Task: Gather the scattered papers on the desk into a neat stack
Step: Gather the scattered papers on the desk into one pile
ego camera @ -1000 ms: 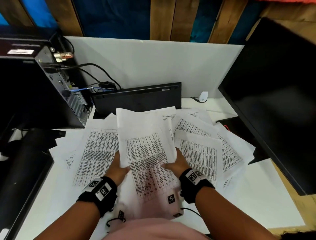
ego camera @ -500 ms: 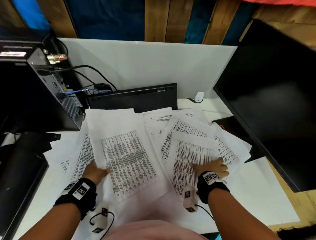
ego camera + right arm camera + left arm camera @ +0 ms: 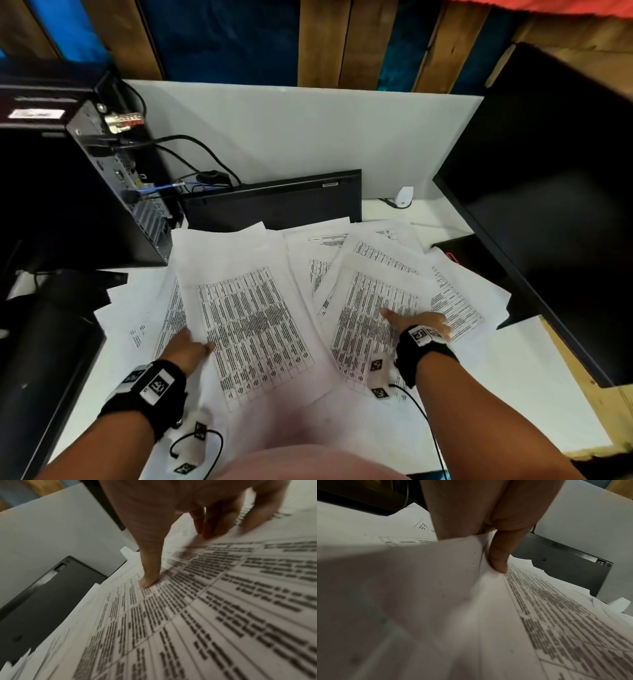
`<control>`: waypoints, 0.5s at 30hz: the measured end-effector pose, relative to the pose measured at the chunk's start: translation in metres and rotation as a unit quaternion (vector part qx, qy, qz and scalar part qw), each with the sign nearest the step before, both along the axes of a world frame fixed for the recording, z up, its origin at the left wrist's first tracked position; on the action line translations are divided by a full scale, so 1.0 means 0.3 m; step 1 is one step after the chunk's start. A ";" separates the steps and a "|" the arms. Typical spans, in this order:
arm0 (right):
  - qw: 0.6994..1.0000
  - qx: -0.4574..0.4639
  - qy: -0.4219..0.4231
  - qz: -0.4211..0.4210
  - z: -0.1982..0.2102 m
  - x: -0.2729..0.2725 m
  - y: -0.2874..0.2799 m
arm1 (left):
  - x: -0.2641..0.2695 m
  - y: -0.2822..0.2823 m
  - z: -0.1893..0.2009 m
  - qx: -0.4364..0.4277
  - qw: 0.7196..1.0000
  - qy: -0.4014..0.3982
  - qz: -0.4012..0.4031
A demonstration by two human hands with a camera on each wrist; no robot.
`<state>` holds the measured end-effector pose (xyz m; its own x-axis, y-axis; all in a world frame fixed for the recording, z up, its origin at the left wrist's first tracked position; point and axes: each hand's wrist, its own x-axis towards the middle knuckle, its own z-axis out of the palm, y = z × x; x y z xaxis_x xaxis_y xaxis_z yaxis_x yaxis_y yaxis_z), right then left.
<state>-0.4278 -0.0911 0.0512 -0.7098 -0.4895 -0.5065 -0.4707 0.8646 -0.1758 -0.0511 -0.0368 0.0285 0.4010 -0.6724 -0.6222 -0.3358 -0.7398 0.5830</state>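
Observation:
Several white printed sheets lie fanned over the white desk (image 3: pixel 520 370). My left hand (image 3: pixel 190 346) grips the left edge of the large top sheet (image 3: pixel 250 318); in the left wrist view the thumb (image 3: pixel 500 555) presses on that sheet (image 3: pixel 556 615) and the other fingers are hidden under it. My right hand (image 3: pixel 423 323) rests flat on another printed sheet (image 3: pixel 370 301) to the right, thumb out to the left. In the right wrist view its thumb (image 3: pixel 150 566) and fingers (image 3: pixel 214 524) touch the sheet (image 3: pixel 205 615). More sheets stick out at the far right (image 3: pixel 459 301) and at the left (image 3: pixel 137 329).
A black computer tower (image 3: pixel 68 192) with cables stands at the back left. A black flat slab (image 3: pixel 274 205) leans on the white partition (image 3: pixel 308 137). A large black monitor (image 3: pixel 548 205) fills the right side. A small white device (image 3: pixel 404 197) sits at the back.
A second ago both hands held the top sheet at the middle. The left hand has carried it leftward; the right hand has let go and moved right onto another sheet.

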 end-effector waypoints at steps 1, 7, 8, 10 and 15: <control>0.999 0.020 0.020 0.022 0.000 0.022 -0.007 | -0.004 0.002 0.005 0.005 1.000 -0.001 -0.014; 1.000 -0.014 -0.005 0.021 -0.008 0.089 -0.063 | 0.014 0.000 -0.005 0.024 0.998 0.016 -0.050; 0.998 -0.034 -0.058 -0.013 -0.020 0.082 -0.081 | 0.018 -0.001 -0.008 0.024 0.998 0.023 -0.051; 0.984 -0.049 -0.166 -0.032 -0.020 0.075 -0.089 | 0.024 0.000 -0.014 0.024 0.998 0.040 -0.049; 0.985 -0.150 -0.084 0.001 0.080 0.128 -0.075 | 0.030 0.008 -0.021 0.015 0.998 0.053 -0.044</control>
<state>-0.3894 -0.1138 0.0753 -0.6273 -0.6359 -0.4496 -0.4147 0.7614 -0.4982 -0.0422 -0.0344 0.0222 0.2729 -0.6820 -0.6785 -0.3374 -0.7283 0.5964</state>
